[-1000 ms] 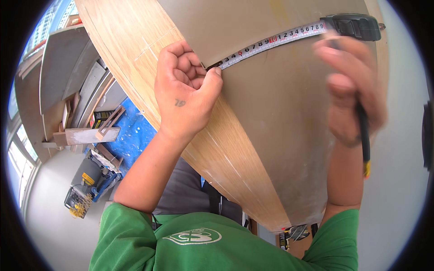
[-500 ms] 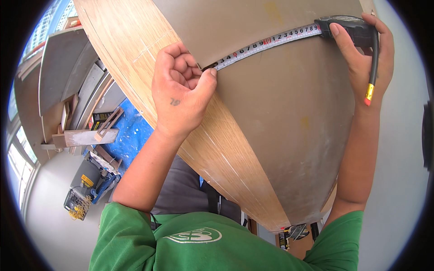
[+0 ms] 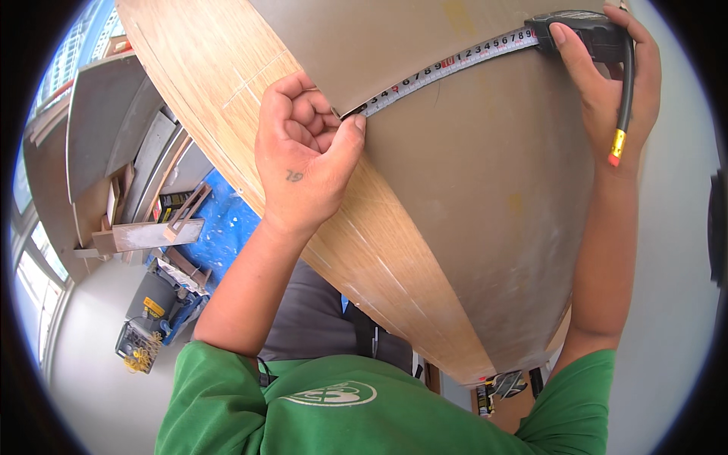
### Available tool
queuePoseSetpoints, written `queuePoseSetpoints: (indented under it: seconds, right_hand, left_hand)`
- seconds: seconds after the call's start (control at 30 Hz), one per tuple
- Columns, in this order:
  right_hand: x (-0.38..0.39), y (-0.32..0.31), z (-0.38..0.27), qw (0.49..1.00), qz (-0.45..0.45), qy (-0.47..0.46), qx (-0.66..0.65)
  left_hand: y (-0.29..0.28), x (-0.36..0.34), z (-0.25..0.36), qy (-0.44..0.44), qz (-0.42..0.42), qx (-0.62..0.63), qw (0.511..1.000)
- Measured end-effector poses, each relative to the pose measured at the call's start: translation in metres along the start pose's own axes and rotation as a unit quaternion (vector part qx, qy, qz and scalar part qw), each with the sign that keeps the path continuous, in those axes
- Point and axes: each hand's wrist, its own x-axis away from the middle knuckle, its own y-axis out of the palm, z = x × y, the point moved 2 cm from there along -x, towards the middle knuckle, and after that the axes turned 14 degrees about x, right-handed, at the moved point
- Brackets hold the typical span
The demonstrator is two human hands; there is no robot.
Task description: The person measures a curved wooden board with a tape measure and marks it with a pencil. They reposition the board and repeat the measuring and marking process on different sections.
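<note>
A tape measure [image 3: 580,36] with a black case is gripped in my right hand [image 3: 618,91], near the far right of the board. Its white blade [image 3: 455,62] runs out leftward across a brown-grey panel [image 3: 470,182]. My left hand [image 3: 307,155] pinches the hooked end of the blade, close to the line where the panel meets a light wood-grain strip [image 3: 379,227]. A black pencil [image 3: 624,106] with a pink eraser is also held in my right hand, hanging down past the palm. Faint white lines mark the wood-grain strip.
Several boards and offcuts [image 3: 114,114] lean at the left by the windows. Below them lie a blue sheet [image 3: 224,216] and a grey machine [image 3: 148,303] with yellow cord on the pale floor. Small tools [image 3: 504,385] show beneath the board's near end.
The view has shifted slightly. Both hands keep their hold on the tape measure, and the pulled-out length looks about the same. The pencil's eraser end has swung up a little.
</note>
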Motion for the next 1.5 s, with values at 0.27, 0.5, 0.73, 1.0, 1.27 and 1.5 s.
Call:
queuePoseSetpoints:
  seconds: [0.27,0.5,0.73,1.0,1.27,1.5]
  right_hand:
    - [-0.001,0.004,-0.020,0.999,0.015,-0.028,0.030]
    - [-0.009,-0.004,-0.045,0.984,-0.019,-0.040,0.171]
    - [-0.010,-0.018,-0.023,0.986,-0.023,0.045,0.157]
    - [-0.008,-0.023,-0.023,0.988,-0.020,0.073,0.136]
    - [-0.012,-0.025,-0.030,0.987,-0.037,0.091,0.128]
    - [-0.011,-0.012,-0.052,0.989,-0.038,0.003,0.144]
  left_hand:
    - [-0.001,0.002,-0.004,0.007,0.002,0.007,1.000]
    - [0.000,0.001,-0.005,0.014,0.008,-0.001,1.000]
    - [0.002,0.002,-0.004,0.013,0.011,0.001,1.000]
    - [0.001,0.002,-0.007,0.018,0.015,0.008,1.000]
    - [0.002,0.001,-0.005,0.015,0.017,0.016,1.000]
    - [0.000,0.002,-0.007,0.012,0.011,0.015,1.000]
